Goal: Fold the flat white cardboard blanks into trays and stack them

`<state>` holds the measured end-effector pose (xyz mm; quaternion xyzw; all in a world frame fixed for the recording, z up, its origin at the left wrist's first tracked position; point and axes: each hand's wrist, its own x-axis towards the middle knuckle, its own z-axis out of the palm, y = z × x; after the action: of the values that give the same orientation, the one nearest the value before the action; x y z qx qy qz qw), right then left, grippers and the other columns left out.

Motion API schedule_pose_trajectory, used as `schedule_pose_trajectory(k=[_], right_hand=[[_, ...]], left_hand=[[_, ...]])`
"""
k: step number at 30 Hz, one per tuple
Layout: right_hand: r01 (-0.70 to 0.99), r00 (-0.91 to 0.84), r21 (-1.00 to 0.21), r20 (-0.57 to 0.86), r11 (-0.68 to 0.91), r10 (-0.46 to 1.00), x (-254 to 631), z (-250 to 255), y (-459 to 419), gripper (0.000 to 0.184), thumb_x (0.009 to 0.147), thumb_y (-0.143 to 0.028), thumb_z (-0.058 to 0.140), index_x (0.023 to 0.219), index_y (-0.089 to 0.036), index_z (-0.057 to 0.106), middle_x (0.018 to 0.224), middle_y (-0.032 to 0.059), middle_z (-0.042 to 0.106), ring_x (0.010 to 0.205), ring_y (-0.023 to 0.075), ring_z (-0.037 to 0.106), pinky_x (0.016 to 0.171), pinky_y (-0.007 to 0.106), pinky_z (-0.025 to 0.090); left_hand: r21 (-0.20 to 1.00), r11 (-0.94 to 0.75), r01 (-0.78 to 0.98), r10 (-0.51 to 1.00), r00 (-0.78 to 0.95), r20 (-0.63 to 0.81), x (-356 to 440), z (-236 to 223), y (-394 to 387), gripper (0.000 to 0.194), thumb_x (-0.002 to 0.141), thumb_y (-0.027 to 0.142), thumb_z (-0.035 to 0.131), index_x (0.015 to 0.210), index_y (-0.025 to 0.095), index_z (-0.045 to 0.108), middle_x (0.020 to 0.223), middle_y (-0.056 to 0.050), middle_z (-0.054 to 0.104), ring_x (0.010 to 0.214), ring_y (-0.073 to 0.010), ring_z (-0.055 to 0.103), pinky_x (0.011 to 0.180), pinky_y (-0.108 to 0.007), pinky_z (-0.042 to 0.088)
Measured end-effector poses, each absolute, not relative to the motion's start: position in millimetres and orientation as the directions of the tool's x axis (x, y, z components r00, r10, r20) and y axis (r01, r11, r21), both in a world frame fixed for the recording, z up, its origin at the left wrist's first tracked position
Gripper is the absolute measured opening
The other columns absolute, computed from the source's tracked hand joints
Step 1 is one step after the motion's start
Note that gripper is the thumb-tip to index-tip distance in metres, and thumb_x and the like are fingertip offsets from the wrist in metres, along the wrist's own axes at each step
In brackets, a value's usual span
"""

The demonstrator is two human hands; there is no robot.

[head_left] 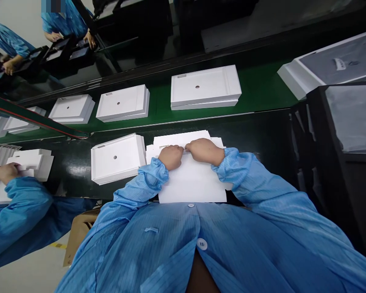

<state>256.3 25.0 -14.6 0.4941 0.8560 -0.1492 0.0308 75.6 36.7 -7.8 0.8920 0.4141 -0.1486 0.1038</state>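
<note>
Just right of the white box [125, 162], our white cardboard blank [195, 187] lies beneath our curled left hand [171, 157] and right hand [205, 150]; whether they pinch it, we cannot tell. It seems light, stiffish, easily creased; we should hold its edges.

Left hand [171, 157], right hand [205, 151], both curled, close together, arms [256, 175] angled inward
</note>
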Motion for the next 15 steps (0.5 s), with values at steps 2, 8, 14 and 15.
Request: schedule_pose_trajectory(k=[2, 8, 14, 15], right_hand=[[0.875, -0.474, -0.222, -0.218, 0.429, 0.853, 255, -15, 32, 0.027, 0.097, -0.023, 0.049, 0.112, -0.018, 0.072, 0.102, 0.0131, 0.077, 0.093, 0.0272, 0.07, 0.071, 0.034, 0.042], [0.876, -0.471, -0.149, -0.06, 0.458, 0.88, 260, -25, 20, 0.033, 0.105, -0.03, 0.038, 0.12, -0.02, 0.066, 0.103, 0.0108, 0.075, 0.093, 0.0253, 0.067, 0.071, 0.034, 0.037], [0.835, -0.539, -0.07, 0.092, 0.546, 0.837, 276, -41, 5, 0.051, 0.101, -0.049, 0.05, 0.139, -0.016, 0.058, 0.118, 0.015, 0.066, 0.107, 0.0297, 0.056, 0.087, 0.038, 0.034], [0.836, -0.537, -0.069, 0.1, 0.544, 0.838, 277, -43, 6, 0.048, 0.102, -0.047, 0.05, 0.138, -0.016, 0.059, 0.118, 0.0149, 0.066, 0.106, 0.0293, 0.055, 0.087, 0.038, 0.034]], left_hand=[[0.068, -0.594, 0.801, 0.732, 0.574, -0.368, 78, -7, 44, 0.029, 0.087, 0.014, 0.055, 0.113, 0.015, 0.068, 0.106, -0.014, 0.071, 0.1, -0.0295, 0.068, 0.08, -0.04, 0.051], [0.113, -0.528, 0.841, 0.789, 0.536, -0.301, 65, -9, 52, 0.036, 0.095, 0.028, 0.057, 0.131, 0.026, 0.059, 0.111, -0.007, 0.073, 0.1, -0.0267, 0.068, 0.081, -0.038, 0.05], [0.097, -0.668, 0.738, 0.731, 0.675, -0.103, 45, -21, 47, 0.045, 0.096, 0.044, 0.06, 0.136, 0.025, 0.063, 0.12, -0.012, 0.064, 0.112, -0.0289, 0.058, 0.097, -0.044, 0.043], [0.085, -0.674, 0.733, 0.729, 0.68, -0.078, 44, -25, 46, 0.043, 0.097, 0.043, 0.058, 0.135, 0.024, 0.064, 0.119, -0.012, 0.064, 0.111, -0.0288, 0.058, 0.096, -0.044, 0.042]])
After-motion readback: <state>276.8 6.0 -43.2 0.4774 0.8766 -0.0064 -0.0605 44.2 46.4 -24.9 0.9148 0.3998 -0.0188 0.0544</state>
